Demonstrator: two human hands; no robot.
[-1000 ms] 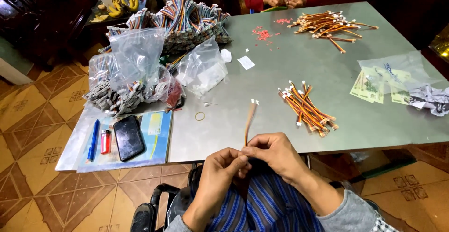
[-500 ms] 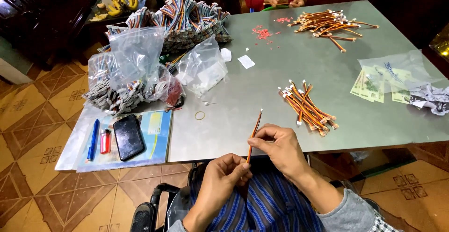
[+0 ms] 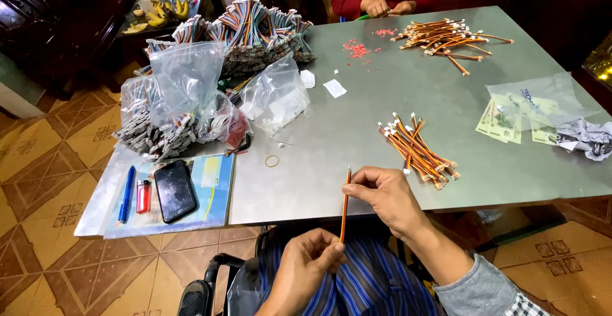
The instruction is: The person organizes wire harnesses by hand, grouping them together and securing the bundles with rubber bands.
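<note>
My right hand [image 3: 386,196] pinches a thin orange and black wire cable [image 3: 345,204] near its upper half, at the near edge of the grey metal table [image 3: 357,137]. My left hand [image 3: 306,266] grips the cable's lower end above my lap. The cable stands nearly upright between the two hands. A pile of similar orange cables with white connectors [image 3: 417,149] lies on the table just right of my right hand.
Plastic bags of connectors [image 3: 191,99] and multicoloured ribbon cables [image 3: 255,32] crowd the left. A phone [image 3: 174,190], lighter [image 3: 144,195] and pen [image 3: 127,193] lie front left. A rubber band [image 3: 272,160] lies near. Another person's hands [image 3: 382,7] work at a far cable pile [image 3: 449,38]. Banknotes in plastic [image 3: 516,115] lie right.
The cable has been drawn down from over the table toward my lap. My left hand has dropped lower and apart from my right hand, which slid along the cable.
</note>
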